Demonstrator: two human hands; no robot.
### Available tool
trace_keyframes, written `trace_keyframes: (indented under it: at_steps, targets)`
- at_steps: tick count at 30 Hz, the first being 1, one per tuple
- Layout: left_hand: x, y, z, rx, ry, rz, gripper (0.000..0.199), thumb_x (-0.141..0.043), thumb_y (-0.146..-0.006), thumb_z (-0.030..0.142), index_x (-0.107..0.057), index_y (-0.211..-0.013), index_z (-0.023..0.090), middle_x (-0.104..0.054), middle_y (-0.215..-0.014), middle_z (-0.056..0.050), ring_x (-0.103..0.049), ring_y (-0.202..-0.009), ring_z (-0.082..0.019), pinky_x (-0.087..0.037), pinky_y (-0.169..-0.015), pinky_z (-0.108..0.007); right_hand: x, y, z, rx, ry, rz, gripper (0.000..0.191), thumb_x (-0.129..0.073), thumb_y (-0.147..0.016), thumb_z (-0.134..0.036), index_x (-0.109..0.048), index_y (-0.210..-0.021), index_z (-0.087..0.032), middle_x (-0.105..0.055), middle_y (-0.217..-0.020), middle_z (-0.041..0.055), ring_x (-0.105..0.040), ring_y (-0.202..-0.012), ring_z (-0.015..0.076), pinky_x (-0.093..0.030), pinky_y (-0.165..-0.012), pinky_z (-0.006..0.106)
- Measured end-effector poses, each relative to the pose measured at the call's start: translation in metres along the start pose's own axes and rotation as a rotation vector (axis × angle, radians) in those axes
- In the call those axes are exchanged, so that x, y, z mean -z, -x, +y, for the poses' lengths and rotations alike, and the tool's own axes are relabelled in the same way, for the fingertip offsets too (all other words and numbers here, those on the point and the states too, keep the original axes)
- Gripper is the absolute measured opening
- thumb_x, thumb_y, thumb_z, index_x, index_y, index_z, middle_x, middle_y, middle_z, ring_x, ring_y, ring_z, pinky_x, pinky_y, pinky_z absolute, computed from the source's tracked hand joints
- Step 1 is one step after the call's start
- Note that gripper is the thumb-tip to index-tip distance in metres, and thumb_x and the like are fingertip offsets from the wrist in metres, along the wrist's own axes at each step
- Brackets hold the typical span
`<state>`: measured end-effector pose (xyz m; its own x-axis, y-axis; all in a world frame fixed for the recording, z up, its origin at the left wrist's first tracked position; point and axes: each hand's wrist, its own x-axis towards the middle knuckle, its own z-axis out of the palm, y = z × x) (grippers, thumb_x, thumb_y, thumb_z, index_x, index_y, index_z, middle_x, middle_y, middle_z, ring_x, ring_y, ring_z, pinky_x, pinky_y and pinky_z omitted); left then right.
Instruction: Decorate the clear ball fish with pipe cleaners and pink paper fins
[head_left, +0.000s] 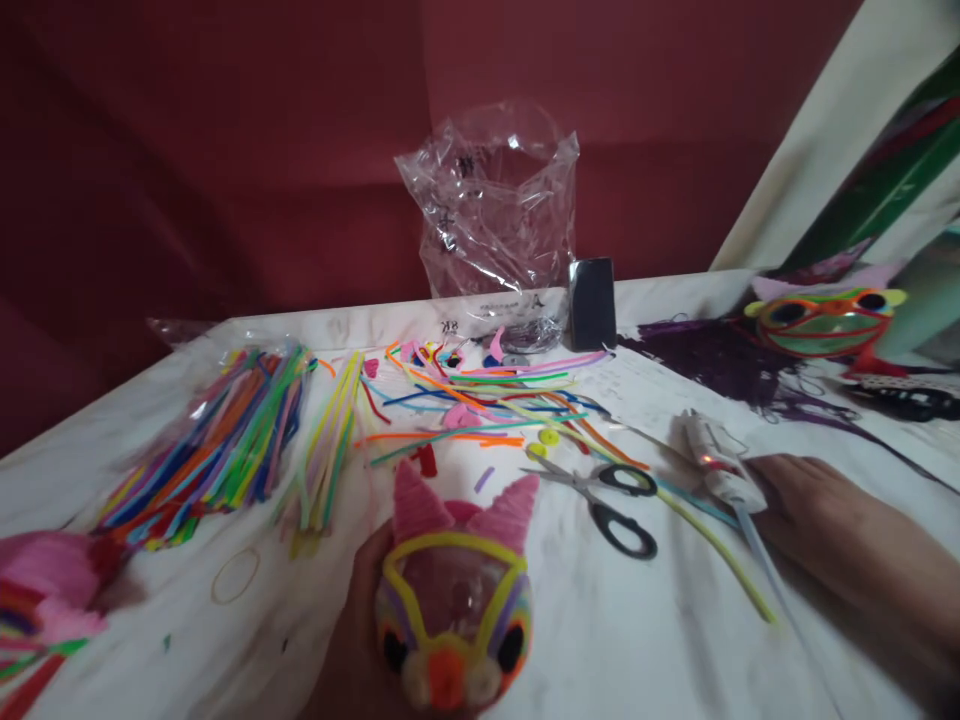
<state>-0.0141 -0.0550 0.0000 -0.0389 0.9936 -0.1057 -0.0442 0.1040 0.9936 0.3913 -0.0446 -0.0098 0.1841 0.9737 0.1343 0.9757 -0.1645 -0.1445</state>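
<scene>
My left hand (352, 610) is closed round a pipe-cleaner animal head (450, 610) at the bottom centre. The head has pink pointed ears, a yellow-edged clear window, black eyes and an orange nose. On the right, my right hand (817, 520) is closed at a white glue gun (716, 465) with a small glowing light; the fingers are partly hidden behind the gun. A pale translucent stick runs from the gun's rear toward the bottom edge. Between the hands lie scissors (600, 490) with black handles, blades parted, beside yellow buttons (547, 437).
Bundled pipe cleaners (225, 440) lie at left, with loose pipe cleaners (480, 400) across the middle. A clear plastic bag (502, 220) and a dark upright block (592, 303) stand behind. Another animal head (825, 315) sits at right; a pink craft piece (45, 590) sits at lower left.
</scene>
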Motion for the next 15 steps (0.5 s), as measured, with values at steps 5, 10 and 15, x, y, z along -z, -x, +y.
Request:
trace_keyframes:
  at_steps: [5, 10, 15]
  targets:
    - [-0.003, -0.005, 0.009, -0.100, 0.053, -0.138, 0.091, -0.085, -0.036, 0.014, -0.049, -0.119, 0.030, -0.071, -0.098, 0.001, -0.069, -0.089, -0.028, -0.060, -0.075, -0.039, -0.007, -0.006, 0.005, 0.015, 0.028, 0.007, 0.015, -0.048, -0.075, -0.038, -0.050, -0.079, -0.024, -0.066, -0.086, 0.0145, -0.064, -0.081, 0.0303, -0.050, -0.073, 0.040]
    - [-0.004, -0.007, 0.017, -0.226, 0.056, -0.154, 0.081, -0.084, -0.047, 0.018, -0.049, -0.119, 0.024, -0.069, -0.108, -0.006, -0.067, -0.102, -0.032, -0.056, -0.087, -0.046, 0.000, -0.005, -0.007, 0.111, -0.007, 0.091, 0.014, -0.049, -0.080, -0.034, -0.053, -0.074, -0.022, -0.068, -0.078, 0.0127, -0.066, -0.075, 0.0276, -0.049, -0.067, 0.035]
    - [-0.006, -0.002, 0.016, -0.348, 0.157, -0.217, 0.082, -0.086, -0.047, 0.019, -0.045, -0.118, 0.021, -0.067, -0.110, -0.009, -0.064, -0.107, -0.034, -0.051, -0.093, -0.047, 0.000, -0.004, -0.006, 0.202, -0.064, 0.203, 0.018, -0.049, -0.079, -0.035, -0.053, -0.065, -0.025, -0.069, -0.067, 0.0109, -0.068, -0.068, 0.0300, -0.051, -0.065, 0.039]
